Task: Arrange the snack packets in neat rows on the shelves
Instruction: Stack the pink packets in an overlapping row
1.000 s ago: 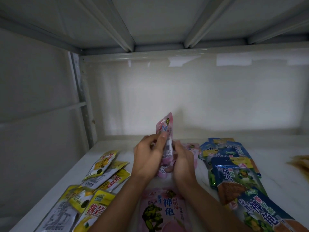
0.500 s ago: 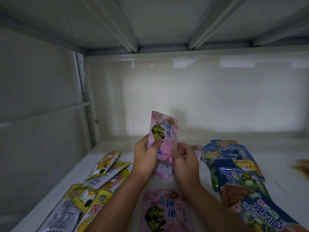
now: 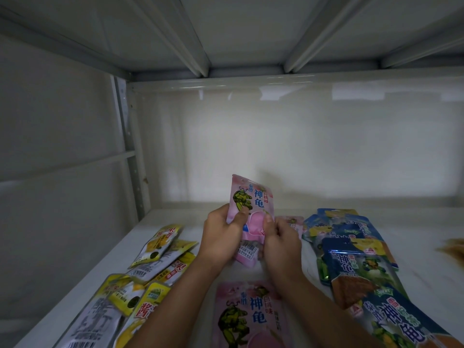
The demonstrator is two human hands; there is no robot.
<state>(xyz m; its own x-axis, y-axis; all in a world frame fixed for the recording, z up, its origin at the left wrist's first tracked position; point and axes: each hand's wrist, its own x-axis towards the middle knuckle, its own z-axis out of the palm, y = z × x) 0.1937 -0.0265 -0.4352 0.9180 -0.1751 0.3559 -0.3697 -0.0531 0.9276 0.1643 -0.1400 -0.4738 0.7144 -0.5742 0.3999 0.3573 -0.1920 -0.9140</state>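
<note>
- Nearest, front centre: pink packet (image 3: 247, 315) flat on the shelf (image 3: 414, 247), face up, between the two forearms; right forearm crosses its right edge.
- Front left: yellow packets (image 3: 150, 267) in a loose overlapping pile, mixed angles, some showing the white back side. Not in a row.
- Front right: blue packets (image 3: 356, 262) overlapping in a rough line running front to back; nearest one cut by the frame edge.
- Mid centre: left hand (image 3: 221, 241) and right hand (image 3: 282, 243) both grip a held pink packet (image 3: 248, 207), lifted off the shelf, upright, printed face toward the camera.
- Left hand: thumb on the front at the left edge, fingers curled behind.
- Right hand: thumb pinches the lower right edge; remaining fingers curled.
- Below the held one, between the hands, a barcode panel shows on more pink packaging; cannot tell if it is a second packet or a fold of the same one.
- Just behind the right hand: another pink packet (image 3: 292, 222) lying on the shelf, mostly hidden, touching the blue line's left side.
- Far right edge: brownish blurred item (image 3: 452, 248) on the shelf, unidentifiable.
- Back: white rear panel (image 3: 301, 146), perforated upright post (image 3: 125, 134) at left, underside of upper shelf (image 3: 238, 28) overhead with cross ribs.
</note>
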